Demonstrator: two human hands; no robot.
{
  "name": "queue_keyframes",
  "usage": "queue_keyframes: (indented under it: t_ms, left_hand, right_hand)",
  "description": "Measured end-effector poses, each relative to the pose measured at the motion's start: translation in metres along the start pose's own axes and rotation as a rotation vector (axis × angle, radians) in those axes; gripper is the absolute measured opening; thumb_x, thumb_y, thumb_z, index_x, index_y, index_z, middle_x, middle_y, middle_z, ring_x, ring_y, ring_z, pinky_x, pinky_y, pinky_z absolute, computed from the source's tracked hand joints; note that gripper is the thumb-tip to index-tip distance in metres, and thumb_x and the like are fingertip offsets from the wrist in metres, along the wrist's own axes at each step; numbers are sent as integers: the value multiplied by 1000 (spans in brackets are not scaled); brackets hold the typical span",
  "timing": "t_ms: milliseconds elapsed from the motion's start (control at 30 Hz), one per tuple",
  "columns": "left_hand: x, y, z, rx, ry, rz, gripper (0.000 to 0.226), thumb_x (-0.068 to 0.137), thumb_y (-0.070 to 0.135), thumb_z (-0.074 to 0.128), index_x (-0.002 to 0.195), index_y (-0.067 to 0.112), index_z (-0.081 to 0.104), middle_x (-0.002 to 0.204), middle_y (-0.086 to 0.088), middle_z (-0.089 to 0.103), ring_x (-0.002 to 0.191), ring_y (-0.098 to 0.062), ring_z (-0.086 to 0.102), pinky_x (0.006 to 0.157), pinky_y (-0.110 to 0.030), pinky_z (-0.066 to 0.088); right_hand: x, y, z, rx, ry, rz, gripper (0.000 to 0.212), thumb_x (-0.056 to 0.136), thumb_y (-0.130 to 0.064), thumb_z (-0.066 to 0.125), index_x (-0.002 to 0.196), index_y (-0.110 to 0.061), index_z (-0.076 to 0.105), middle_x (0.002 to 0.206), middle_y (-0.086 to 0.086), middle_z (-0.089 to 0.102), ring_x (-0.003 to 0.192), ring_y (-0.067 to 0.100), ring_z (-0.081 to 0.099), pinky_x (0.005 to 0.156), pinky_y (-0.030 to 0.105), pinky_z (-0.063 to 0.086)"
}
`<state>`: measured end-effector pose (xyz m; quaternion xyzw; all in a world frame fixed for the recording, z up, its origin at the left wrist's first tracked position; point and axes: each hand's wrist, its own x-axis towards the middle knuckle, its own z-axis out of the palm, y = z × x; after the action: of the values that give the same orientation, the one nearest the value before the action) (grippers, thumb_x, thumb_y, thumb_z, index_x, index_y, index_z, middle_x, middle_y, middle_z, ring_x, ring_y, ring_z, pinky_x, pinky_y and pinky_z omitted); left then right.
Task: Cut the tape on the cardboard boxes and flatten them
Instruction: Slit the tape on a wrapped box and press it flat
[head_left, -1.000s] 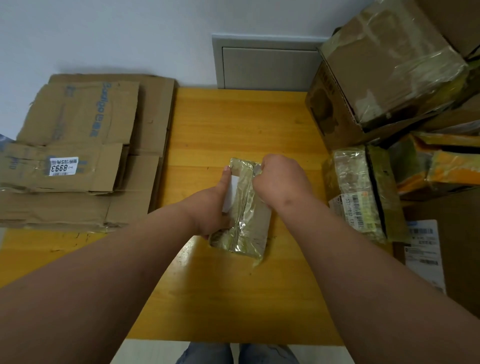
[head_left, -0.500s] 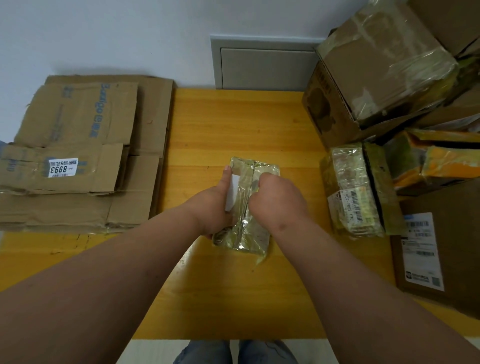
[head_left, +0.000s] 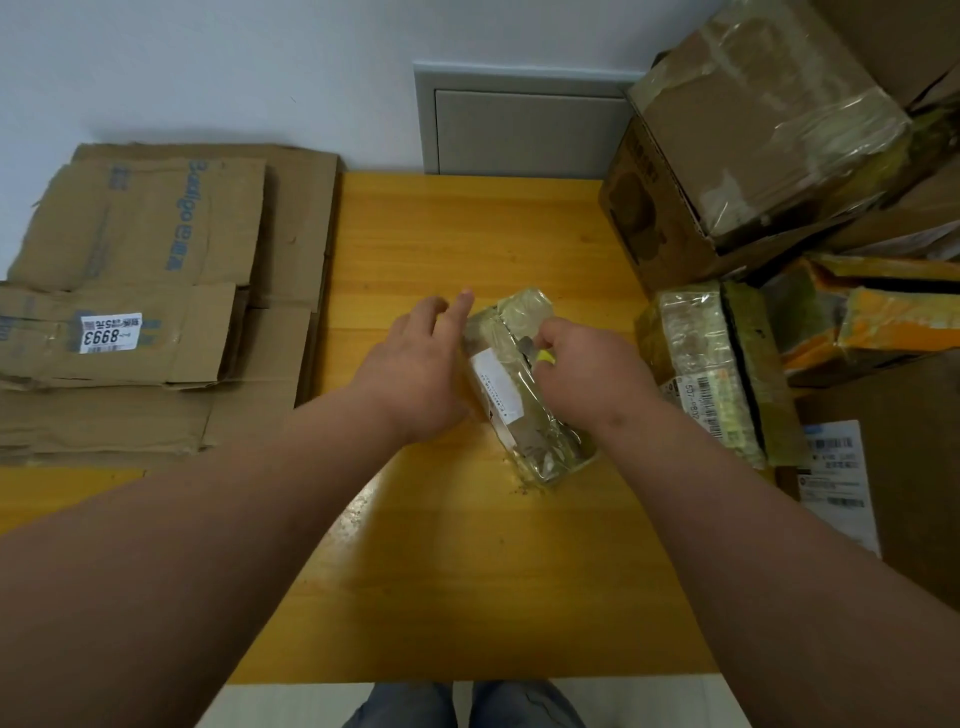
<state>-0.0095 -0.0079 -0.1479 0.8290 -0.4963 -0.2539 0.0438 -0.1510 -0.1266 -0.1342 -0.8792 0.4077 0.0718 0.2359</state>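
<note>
A: Your small taped box (head_left: 524, 384) lies on the yellow tabletop (head_left: 467, 571), about the middle, tilted so its far end points up and left. Glossy tape all over it, white label (head_left: 497, 384) on the upper face.

B: And my hands?

A: Your left hand (head_left: 415, 374) sits against the box's left side. Its fingers (head_left: 457, 306) are straight and spread, reaching past the far corner; they grip nothing. Palm looks to press the side, though the contact itself is hidden.

B: The right one?

A: Your right hand (head_left: 587, 374) is over the box's right half, fingers curled round a cutter (head_left: 540, 356). Only a yellow bit of the handle and a grey blade tip show. The blade meets the tape near the box's top seam.

B: What else is around?

A: Flattened cardboard (head_left: 156, 291) stacked at the left, one sheet with a sticker reading 8993 (head_left: 110, 332). At the right, well apart from your hands, a second taped box (head_left: 696, 358) with a barcode label, just beside a big brown box (head_left: 737, 145) piled with others. An orange-taped box (head_left: 872, 322) lies further right. A grey panel (head_left: 524, 124) is set in the wall behind the tabletop.
</note>
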Motion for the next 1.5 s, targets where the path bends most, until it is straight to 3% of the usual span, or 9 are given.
queue_keyframes:
  t_ms: [133, 400, 533, 633, 767, 967, 1100, 1233, 1500]
  left_hand:
    - [21, 3, -4, 200, -67, 202, 108, 81, 50, 72, 157, 31, -3, 165, 4, -11, 152, -23, 1, 119, -46, 16]
    - [38, 10, -7, 351, -168, 182, 98, 80, 63, 67, 157, 31, 14, 166, 10, -5, 146, -21, 29, 119, -48, 17]
    - [38, 10, -9, 333, -176, 169, 100, 77, 65, 69, 157, 34, 16, 165, 13, -2, 145, -19, 30, 119, -47, 17]
    - [38, 10, -10, 355, -162, 175, 100, 76, 68, 68, 156, 35, 17, 165, 13, 0, 142, -21, 35, 118, -46, 21]
    - [38, 12, -13, 425, -111, 212, 99, 74, 72, 66, 155, 33, 23, 163, 9, 13, 135, -24, 42, 111, -42, 31]
    - [27, 12, -15, 536, -48, 232, 87, 70, 77, 61, 143, 32, 44, 138, 0, 39, 112, -25, 55, 93, -38, 39]
    - [20, 29, -8, 639, 35, 339, 96, 63, 80, 60, 143, 36, 31, 157, -4, 19, 134, -29, 31, 108, -47, 25]
    - [25, 53, 8, 579, -245, 486, 105, 76, 67, 66, 151, 51, -7, 163, 7, -17, 151, -27, -5, 119, -53, 9]
    - [27, 56, 9, 590, -285, 448, 102, 80, 62, 68, 151, 51, -4, 162, 9, -21, 151, -26, -10, 121, -55, 9]
  right_hand:
    - [-5, 2, 8, -25, 63, -58, 23, 94, -16, 50, 114, -24, 56, 75, 0, 54, 75, 27, 57, 58, 31, 42]
    - [-14, 6, 7, -196, 43, -86, 24, 89, -17, 49, 108, -24, 62, 70, -1, 44, 71, 26, 44, 52, 28, 24]
    - [-29, 17, 12, -184, 64, -101, 24, 88, -18, 51, 109, -25, 60, 87, 2, 65, 75, 28, 55, 49, 26, 17]
    - [-36, 29, 11, -169, 19, -98, 21, 89, -18, 53, 106, -26, 62, 86, 0, 66, 72, 23, 54, 51, 25, 25]
    - [-53, 48, 5, -135, -55, -79, 22, 90, -20, 54, 108, -28, 63, 93, 2, 66, 89, 29, 61, 55, 28, 32]
    - [-64, 66, -2, -127, -99, -100, 30, 94, -25, 52, 120, -36, 60, 111, 0, 69, 97, 26, 62, 71, 32, 40]
    - [-55, 64, -4, -194, -112, -163, 29, 94, -21, 51, 120, -32, 59, 105, 1, 68, 98, 28, 62, 84, 36, 37]
    - [-57, 63, -4, -191, -103, -187, 28, 96, -22, 50, 121, -31, 58, 106, 3, 67, 100, 28, 61, 81, 38, 38]
    - [-78, 87, -11, -52, -132, -101, 30, 95, -29, 54, 123, -35, 61, 114, 3, 66, 100, 26, 60, 70, 29, 37]
